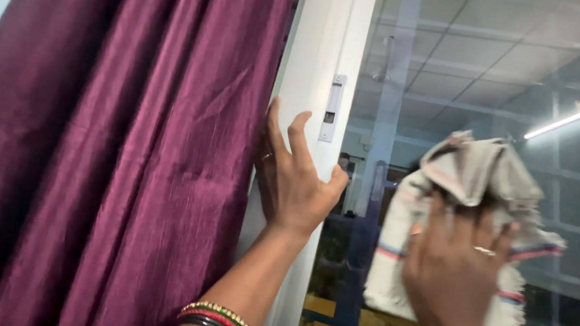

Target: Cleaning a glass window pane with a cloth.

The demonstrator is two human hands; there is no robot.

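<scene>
My left hand (296,177) rests with spread fingers against the white window frame (318,56), right beside the edge of a purple curtain (120,158). It wears a ring and several coloured bangles at the wrist. My right hand (456,263) presses a crumpled pale cloth (473,176) with red and blue stripes against the window glass (487,61). The right hand is blurred and wears a ring.
A small metal latch (332,109) sits on the frame just above my left hand. The glass reflects a ceiling, a fan and a bright tube light (568,119). Blue and yellow shapes show dimly through the lower pane.
</scene>
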